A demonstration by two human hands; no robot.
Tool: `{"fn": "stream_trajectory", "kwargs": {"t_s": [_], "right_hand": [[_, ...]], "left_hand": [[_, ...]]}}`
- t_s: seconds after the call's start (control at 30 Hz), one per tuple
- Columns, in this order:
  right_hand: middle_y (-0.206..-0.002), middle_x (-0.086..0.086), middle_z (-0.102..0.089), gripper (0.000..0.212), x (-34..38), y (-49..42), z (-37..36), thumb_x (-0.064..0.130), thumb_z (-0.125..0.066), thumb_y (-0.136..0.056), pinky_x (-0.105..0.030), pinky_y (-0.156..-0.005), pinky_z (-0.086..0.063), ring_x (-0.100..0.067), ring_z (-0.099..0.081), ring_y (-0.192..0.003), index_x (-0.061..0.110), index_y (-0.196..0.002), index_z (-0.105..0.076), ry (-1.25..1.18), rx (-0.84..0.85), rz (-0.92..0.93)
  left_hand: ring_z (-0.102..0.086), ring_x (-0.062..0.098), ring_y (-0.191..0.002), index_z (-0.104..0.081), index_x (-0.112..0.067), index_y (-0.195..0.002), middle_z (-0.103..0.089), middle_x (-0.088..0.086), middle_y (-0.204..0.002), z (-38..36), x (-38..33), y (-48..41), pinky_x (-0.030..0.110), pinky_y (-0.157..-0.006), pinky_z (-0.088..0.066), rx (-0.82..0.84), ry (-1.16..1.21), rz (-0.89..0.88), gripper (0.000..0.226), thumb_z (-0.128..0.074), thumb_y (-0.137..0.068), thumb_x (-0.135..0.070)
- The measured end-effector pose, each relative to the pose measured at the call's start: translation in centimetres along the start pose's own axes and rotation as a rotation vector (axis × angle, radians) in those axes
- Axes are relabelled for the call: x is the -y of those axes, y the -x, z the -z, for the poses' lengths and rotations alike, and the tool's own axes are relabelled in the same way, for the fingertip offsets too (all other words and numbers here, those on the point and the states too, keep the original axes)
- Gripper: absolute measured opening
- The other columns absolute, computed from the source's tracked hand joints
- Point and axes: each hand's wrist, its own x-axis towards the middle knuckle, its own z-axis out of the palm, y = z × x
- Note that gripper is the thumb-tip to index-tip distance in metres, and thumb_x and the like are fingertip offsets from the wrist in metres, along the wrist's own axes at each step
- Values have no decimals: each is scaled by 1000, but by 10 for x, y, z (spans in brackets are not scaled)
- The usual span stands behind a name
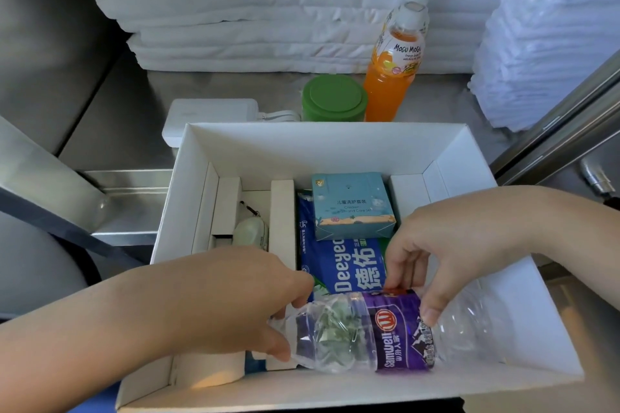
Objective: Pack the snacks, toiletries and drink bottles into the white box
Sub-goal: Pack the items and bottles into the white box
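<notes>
A clear plastic water bottle with a purple label (385, 332) is held lying sideways low inside the open white cardboard box (322, 137), near its front wall. It is clasped by the left hand (235, 298) at its base and the right hand (436, 255) at the label. Full, it is judged heavy and smooth, best gripped around the labelled middle.

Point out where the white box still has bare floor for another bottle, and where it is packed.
Free: the right part of the white box, between the light blue carton and the right wall, behind the water bottle both hands hold. Crowded: the middle, where the carton lies on the blue packet, and the left divider slots.
</notes>
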Motion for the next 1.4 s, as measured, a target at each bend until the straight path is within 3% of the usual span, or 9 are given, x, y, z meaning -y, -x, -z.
{"fn": "stream_trajectory", "kwargs": {"t_s": [0.17, 0.3, 0.53, 0.6, 0.7, 0.8, 1.0, 1.3, 1.4], "right_hand": [[-102, 15, -69, 45, -2, 1, -1, 39, -81, -70, -16, -85, -51, 4, -64, -92, 33, -111, -64, 6, -13, -17], [-102, 14, -69, 46, 0, 0, -2, 38, -82, -69, -11, -80, -51, 4, -63, -91, 33, -110, -63, 7, -10, -20], [-101, 10, -69, 43, 5, -5, -2, 34, -81, -71, -28, -86, -54, -2, -64, -91, 27, -109, -63, 39, 23, -19], [-101, 8, -70, 42, 6, -5, -1, 32, -81, -71, -31, -86, -55, -3, -65, -91, 26, -108, -63, 36, 27, -24], [-101, 10, -70, 38, 6, -2, 0, 35, -81, -70, -24, -85, -53, -1, -65, -91, 31, -103, -62, 35, 21, -16], [-99, 15, -69, 35, 6, 4, 2, 39, -83, -67, -14, -77, -50, 4, -63, -89, 39, -93, -59, 66, -18, -5], [-98, 21, -65, 35, 1, 10, 0, 39, -84, -65, -21, -82, -52, 5, -60, -91, 40, -91, -60, 55, -62, 11], [-100, 18, -64, 32, 0, 8, -4, 34, -82, -69, -14, -77, -50, 3, -58, -93, 34, -91, -60, 59, -68, 46], [-101, 19, -63, 33, -2, 6, -3, 35, -82, -70, -13, -77, -51, 3, -59, -95, 37, -93, -58, 59, -71, 58]], "left_hand": [[-40, -2, -70, -35, -42, -107, -57, -19, -102, 0, -1, -1, 16, -56, -29, 30, 10, 1, 39, -58, -80, -60], [-39, -3, -67, -37, -43, -109, -56, -19, -99, 3, -2, -1, 17, -55, -28, 70, 12, 9, 39, -60, -80, -58], [-44, 7, -78, -43, -34, -110, -57, -14, -101, 0, -6, -7, 17, -56, -29, 78, -33, 9, 38, -63, -82, -51], [-42, 6, -77, -44, -35, -111, -54, -14, -101, 0, -6, -4, 18, -55, -27, 39, -52, -1, 38, -61, -82, -53], [-41, 3, -77, -50, -37, -116, -48, -17, -105, 6, -4, 2, 20, -58, -31, -53, -78, -45, 45, -53, -80, -64], [-46, -4, -81, -48, -44, -121, -47, -26, -98, 19, 7, 8, 9, -63, -31, -50, 4, -28, 45, -50, -81, -64], [-45, -13, -93, -48, -49, -119, -52, -31, -93, 25, 20, 16, 5, -70, -37, -136, 127, 10, 39, -60, -82, -53], [-57, -3, -88, -53, -36, -128, -66, -20, -104, 14, 2, 3, 7, -74, -39, -14, 86, -50, 40, -58, -88, -43], [-51, -10, -70, -57, -34, -123, -64, -22, -95, 12, 3, 3, 5, -63, -32, -12, 92, -61, 37, -56, -89, -46]]}}
